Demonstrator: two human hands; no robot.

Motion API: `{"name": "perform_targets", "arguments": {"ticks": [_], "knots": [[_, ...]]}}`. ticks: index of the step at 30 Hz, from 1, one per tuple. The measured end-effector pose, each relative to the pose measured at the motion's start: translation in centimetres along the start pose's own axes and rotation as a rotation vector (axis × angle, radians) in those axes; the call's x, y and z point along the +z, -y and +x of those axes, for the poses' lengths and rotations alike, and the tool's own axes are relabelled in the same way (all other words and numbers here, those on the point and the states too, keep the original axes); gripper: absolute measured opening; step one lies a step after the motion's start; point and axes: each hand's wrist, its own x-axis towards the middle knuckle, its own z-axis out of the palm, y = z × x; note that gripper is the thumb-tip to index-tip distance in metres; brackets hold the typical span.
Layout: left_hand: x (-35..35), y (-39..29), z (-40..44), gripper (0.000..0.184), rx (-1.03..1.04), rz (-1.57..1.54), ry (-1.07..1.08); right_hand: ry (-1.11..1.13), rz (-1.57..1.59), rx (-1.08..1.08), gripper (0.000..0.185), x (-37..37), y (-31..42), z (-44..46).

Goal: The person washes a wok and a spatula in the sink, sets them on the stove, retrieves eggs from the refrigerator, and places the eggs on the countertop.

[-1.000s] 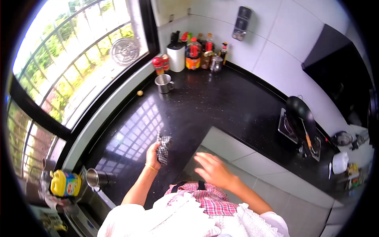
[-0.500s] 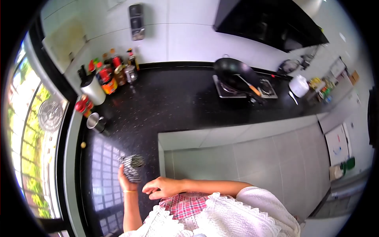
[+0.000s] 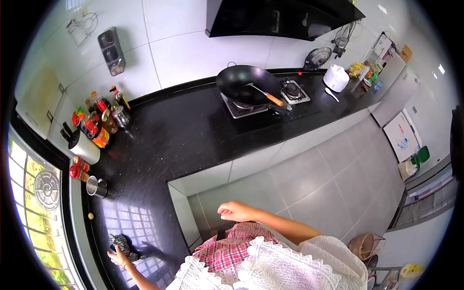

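Note:
Near the window side of the black counter, my left hand [image 3: 119, 258] holds a dark checkered cloth [image 3: 123, 245] bunched on or just over the surface. My right hand [image 3: 235, 211] hangs in front of my body, over the floor by the counter's inner corner. Its fingers are curled together, and whether anything is in them is too small to tell. A small round yellowish object [image 3: 91, 216] lies by the window ledge, beyond the cloth. Past it stands a metal mug [image 3: 96, 187].
Sauce bottles [image 3: 99, 134] and a white knife holder [image 3: 85, 147] stand in the far left corner. A black wok [image 3: 241, 84] with a wooden-handled spatula [image 3: 266, 95] sits on the stove. Farther right are a white pot [image 3: 336, 78] and a white spoon [image 3: 332, 94].
The view has swung to the right, bringing more of the stove and floor in. My left hand has moved with the cloth toward the window side. My right hand has drawn away from the left.

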Motion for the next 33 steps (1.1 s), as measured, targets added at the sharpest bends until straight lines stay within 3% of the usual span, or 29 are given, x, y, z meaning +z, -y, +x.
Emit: {"name": "perform_targets", "arguments": {"ticks": [4,7,9,18,23,27,31,33], "knots": [[2.8,-5.4,-2.1,0.063,0.239,-0.318,0.048,-0.1,0.052,0.035,0.028,-4.4,-2.8,-1.5],[7.1,-11.6,-6.9,0.047,0.25,-0.771,0.329,-0.151,0.018,0.035,0.027,-9.2,-4.3,-2.6],[8.3,-17.5,-13.0,0.044,0.133,-0.946,0.538,-0.141,0.035,0.015,0.028,-13.0,-6.5,-3.4],[5.0,-41.9,-41.1,0.041,0.341,-0.921,1.091,-0.542,0.329,0.152,0.018,-31.9,-14.7,-9.1],[4.7,-49.8,-50.6,0.041,0.456,-0.953,1.43,-0.892,0.385,0.113,0.008,-40.1,-10.4,-8.6],[4.8,-54.4,-54.8,0.045,0.456,-0.765,1.787,-0.916,0.237,0.054,0.014,-42.6,-9.3,-4.4],[6.0,-58.1,-57.1,0.041,-0.004,-0.706,2.148,-0.872,-0.088,0.152,0.03,-43.7,-9.3,-0.4],[6.8,-59.2,-58.2,0.039,-0.116,-0.723,2.252,-0.826,-0.152,0.152,0.033,-44.4,-9.1,0.7]]}}
